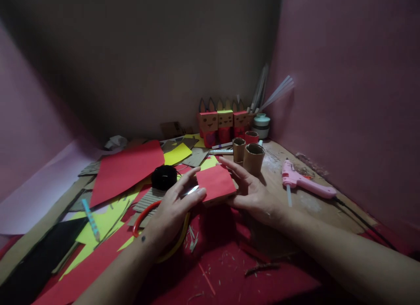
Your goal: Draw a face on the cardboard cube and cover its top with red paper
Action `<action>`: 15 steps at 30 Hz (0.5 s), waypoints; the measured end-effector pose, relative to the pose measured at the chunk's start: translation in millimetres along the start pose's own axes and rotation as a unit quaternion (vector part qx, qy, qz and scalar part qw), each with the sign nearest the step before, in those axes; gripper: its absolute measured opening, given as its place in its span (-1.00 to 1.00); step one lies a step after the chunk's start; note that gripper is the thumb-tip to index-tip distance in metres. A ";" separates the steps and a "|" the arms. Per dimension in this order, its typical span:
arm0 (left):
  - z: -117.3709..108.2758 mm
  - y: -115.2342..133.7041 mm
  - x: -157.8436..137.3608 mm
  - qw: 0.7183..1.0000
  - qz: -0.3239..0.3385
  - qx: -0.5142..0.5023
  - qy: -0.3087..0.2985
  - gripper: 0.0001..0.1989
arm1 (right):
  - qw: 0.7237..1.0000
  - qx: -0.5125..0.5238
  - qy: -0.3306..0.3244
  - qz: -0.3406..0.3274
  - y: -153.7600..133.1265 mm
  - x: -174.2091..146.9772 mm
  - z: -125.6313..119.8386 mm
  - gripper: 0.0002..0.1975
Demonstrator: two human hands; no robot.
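A small cardboard box with a red paper top is held between my two hands above the table. My left hand has its thumb at the box's left edge, with the fingers curved behind it. On the opposite side, the thumb and fingers of my right hand grip the right edge and far corner. Scissors with orange and yellow handles are beneath or beside my left hand, which covers part of them. A bright blade shows between my left thumb and forefinger.
Several cardboard tubes stand behind my right hand. A pink glue gun lies at the right, its cord trailing. Boxy figures with pointed ears line the back. Red paper, black yarn and a blue pencil are left.
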State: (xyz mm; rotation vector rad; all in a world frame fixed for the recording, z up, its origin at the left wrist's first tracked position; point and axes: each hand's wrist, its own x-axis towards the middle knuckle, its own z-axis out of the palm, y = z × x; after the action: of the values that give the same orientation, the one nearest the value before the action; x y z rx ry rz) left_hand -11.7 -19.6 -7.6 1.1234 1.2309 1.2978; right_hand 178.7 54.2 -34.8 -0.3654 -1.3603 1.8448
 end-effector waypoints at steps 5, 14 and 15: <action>0.4 -0.1 -1.6 0.996 -0.004 0.052 0.066 -0.25 | 1.000 0.014 -0.008 0.001 -3.1 -1.4 1.0 -0.19; 3.4 1.7 -1.2 0.995 -0.038 -0.015 0.090 -0.31 | 0.999 0.035 0.026 0.021 -1.4 2.4 1.7 -0.36; 3.8 2.1 -0.8 0.995 -0.037 -0.020 0.094 -0.32 | 0.998 0.046 0.033 0.030 -1.7 3.0 2.1 -0.42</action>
State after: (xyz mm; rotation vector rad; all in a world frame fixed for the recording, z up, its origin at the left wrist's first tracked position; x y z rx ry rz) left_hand -8.0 -20.0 -5.3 0.9350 1.3644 1.3897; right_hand 176.1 55.2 -31.8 -0.4183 -1.2279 1.9200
